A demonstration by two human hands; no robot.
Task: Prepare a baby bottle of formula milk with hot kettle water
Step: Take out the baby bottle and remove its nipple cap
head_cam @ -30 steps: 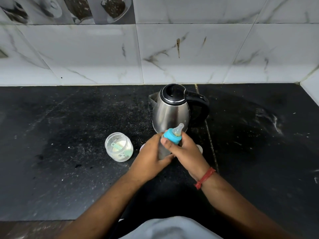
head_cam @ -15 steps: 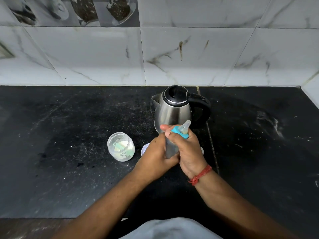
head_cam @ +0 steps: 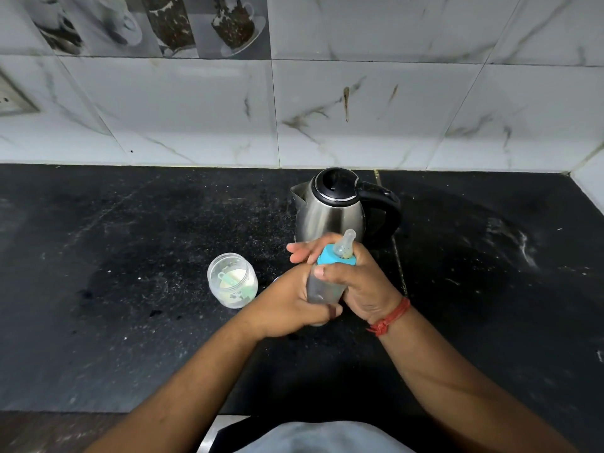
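Both hands, left hand (head_cam: pixel 294 299) and right hand (head_cam: pixel 356 282), grip the capped baby bottle (head_cam: pixel 327 286) before the closed kettle (head_cam: pixel 330 214), suggesting only mixing remains.

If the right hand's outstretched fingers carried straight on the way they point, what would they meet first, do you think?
The right hand points its fingers leftward across the counter; the way looks free, probably passing behind the formula jar, though depth is unclear.

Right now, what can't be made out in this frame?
- Baby bottle: fill level, head view; left hand and right hand wrap it.
- Kettle: water level; lid closed.
- Pale round object by the left hand: mostly hidden behind it.
- Formula jar: scoop details too small.
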